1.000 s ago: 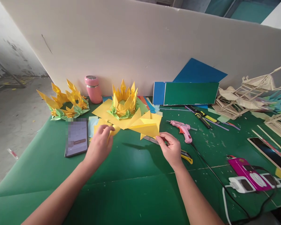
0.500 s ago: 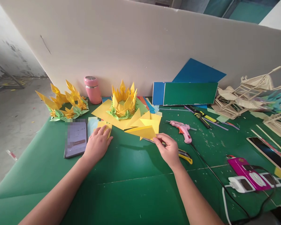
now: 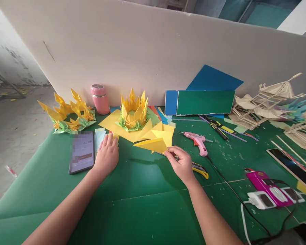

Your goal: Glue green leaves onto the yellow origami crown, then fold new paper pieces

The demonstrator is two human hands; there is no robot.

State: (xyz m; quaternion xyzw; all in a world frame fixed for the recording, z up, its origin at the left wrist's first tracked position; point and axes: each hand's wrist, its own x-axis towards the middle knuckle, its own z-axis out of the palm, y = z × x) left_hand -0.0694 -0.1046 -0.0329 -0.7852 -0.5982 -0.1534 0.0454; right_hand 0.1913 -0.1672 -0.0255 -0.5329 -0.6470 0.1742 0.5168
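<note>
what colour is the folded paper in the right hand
Yellow. The folded paper, pinched at its corner by the right hand, shows best in the head view.

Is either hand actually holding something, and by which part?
The right hand pinches the folded yellow paper by its near corner. The left hand lies flat on a small yellow piece, gripping nothing.

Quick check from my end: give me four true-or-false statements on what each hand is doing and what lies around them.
1. The right hand pinches the yellow folded sheet at its corner. True.
2. The left hand holds the phone. False: it rests flat on a small yellow paper piece, with the phone beside it.
3. The pink glue gun lies unheld, right of the right hand. True.
4. The pink flask lies on its side. False: it stands upright.
</note>
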